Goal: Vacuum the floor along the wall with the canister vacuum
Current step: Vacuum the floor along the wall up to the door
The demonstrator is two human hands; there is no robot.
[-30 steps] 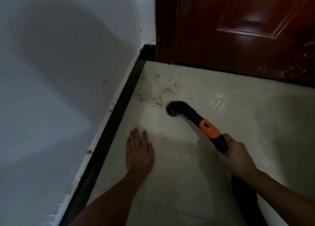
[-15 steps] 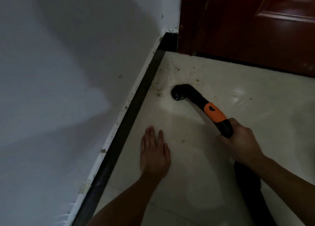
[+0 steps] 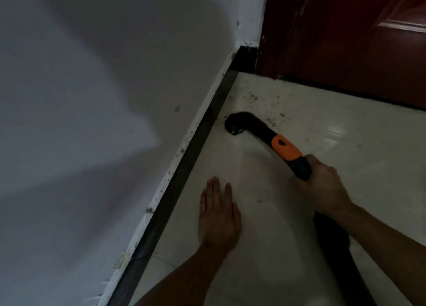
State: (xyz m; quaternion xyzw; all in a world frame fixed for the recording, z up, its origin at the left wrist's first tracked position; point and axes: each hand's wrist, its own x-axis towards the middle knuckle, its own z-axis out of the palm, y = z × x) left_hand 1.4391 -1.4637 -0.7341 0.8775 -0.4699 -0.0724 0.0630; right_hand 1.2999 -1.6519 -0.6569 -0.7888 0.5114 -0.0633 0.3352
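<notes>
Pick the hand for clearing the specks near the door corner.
Right. The right hand grips the black-and-orange vacuum hose handle, its curved black nozzle beside the dark dirt specks; the left hand lies flat on the pale tile floor.

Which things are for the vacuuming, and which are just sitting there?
For the job: vacuum nozzle, right hand gripping its handle, dirt specks, floor, black baseboard.
Just there: wooden door, white wall, left hand flat on the floor.

Dim, soft frame (broad shadows on wall (image 3: 92,98)).
</notes>
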